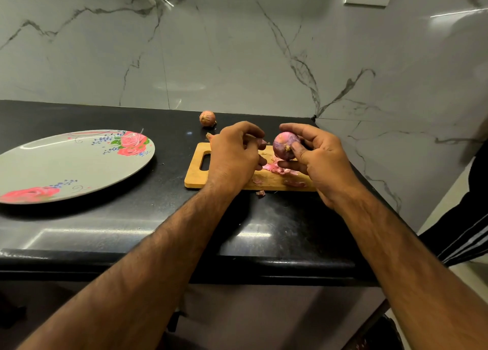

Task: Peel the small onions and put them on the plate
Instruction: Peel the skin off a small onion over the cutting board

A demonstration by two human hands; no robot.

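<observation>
The partly peeled onion [283, 144] is in the right hand [318, 163], gripped by fingers and thumb above the wooden cutting board [194, 177]. To the left, the left hand [235, 156] curls round a thin object [260, 141] I cannot identify. Pink peels [272, 167] lie on the board. An unpeeled onion [207, 118] sits farther back, and the flowered plate [79, 164] is far left on the black worktop [132, 217].

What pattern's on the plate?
Grey plate with pink roses, green leaves and small blue sprigs; head view.

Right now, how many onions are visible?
2: a purple onion in the right hand, an unpeeled onion on the counter behind the cutting board. The left hand may hide another.
</observation>
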